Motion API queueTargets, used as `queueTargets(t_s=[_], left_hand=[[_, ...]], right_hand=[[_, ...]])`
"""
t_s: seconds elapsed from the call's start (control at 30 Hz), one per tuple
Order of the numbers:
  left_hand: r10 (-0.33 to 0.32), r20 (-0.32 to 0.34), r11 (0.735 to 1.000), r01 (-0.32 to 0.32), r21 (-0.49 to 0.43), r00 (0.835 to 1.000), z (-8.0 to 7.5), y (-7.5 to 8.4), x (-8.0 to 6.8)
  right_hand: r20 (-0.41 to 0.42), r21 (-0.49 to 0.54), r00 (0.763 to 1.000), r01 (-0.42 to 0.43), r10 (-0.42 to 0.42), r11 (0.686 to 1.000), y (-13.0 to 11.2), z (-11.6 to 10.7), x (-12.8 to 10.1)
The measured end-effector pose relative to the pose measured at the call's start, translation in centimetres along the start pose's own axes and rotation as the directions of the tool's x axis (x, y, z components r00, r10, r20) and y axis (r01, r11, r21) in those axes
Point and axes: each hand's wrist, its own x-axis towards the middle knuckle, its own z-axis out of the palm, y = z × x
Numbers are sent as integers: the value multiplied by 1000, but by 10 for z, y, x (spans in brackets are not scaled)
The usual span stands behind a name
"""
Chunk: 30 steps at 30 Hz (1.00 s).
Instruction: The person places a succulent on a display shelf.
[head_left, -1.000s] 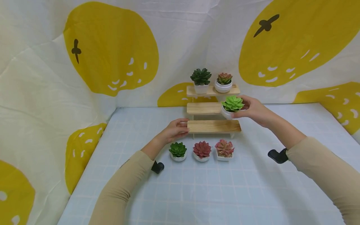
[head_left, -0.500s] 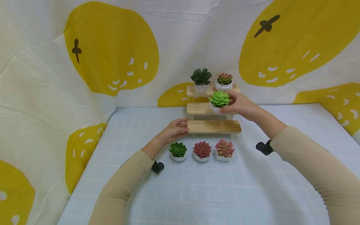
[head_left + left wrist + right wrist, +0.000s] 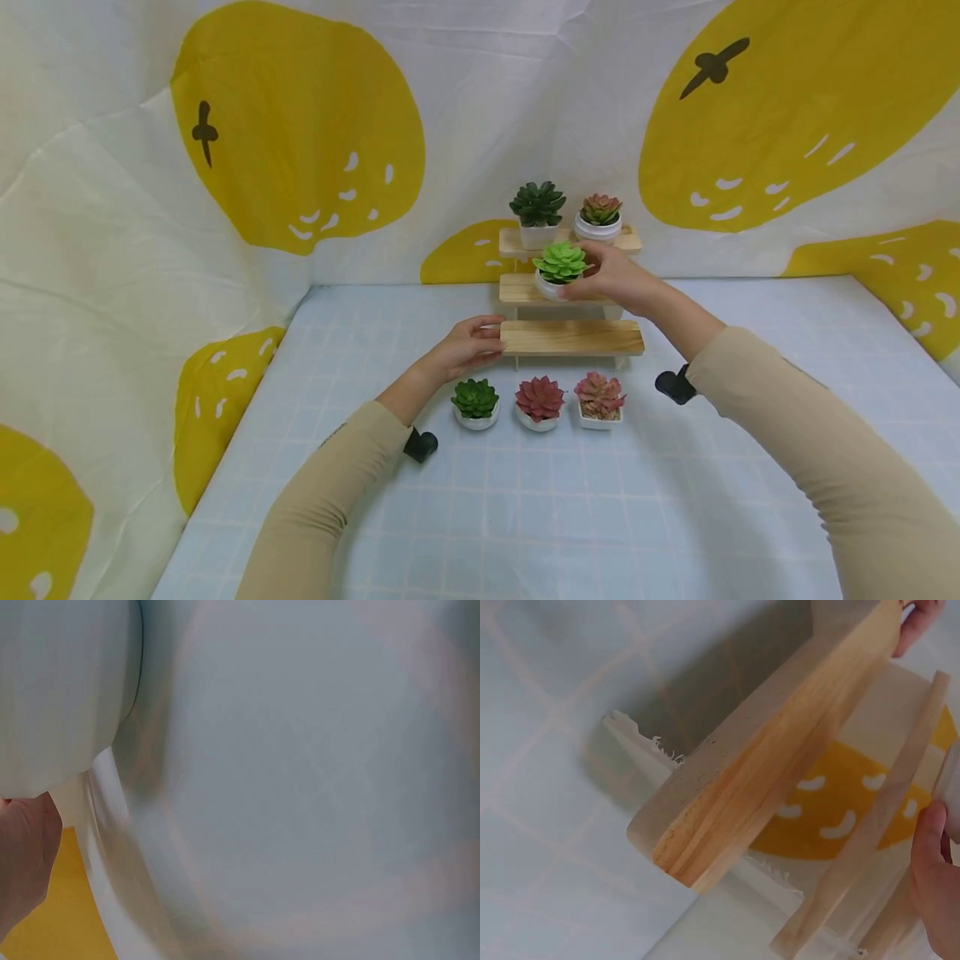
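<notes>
Light-green succulent (image 3: 561, 263) points rosette upward, its axis roughly vertical.

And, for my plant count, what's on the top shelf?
The top shelf holds a dark green succulent and a reddish succulent, in white pots. Its surface beneath them is covered.

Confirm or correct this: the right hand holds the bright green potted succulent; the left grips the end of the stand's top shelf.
Not the top: the head view shows the left hand gripping the end of the bottom shelf. The right hand does hold the bright green potted succulent.
</notes>
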Motion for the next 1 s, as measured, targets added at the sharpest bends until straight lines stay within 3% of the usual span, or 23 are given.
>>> queueTargets(t_s=[0.37,0.6,1.0], left_hand=[[21,26,1000,-21,3,999,-1,-2,0],[12,16,1000,-12,5,1000,-1,-1,1],[-11,2,1000,11,12,1000,-1,1,1]], right_hand=[[10,43,999,-53,52,998,1,5,10],[0,-9,997,-80,80,997,-1,11,15],[-3,7,998,-66,66,998,-1,14,18]])
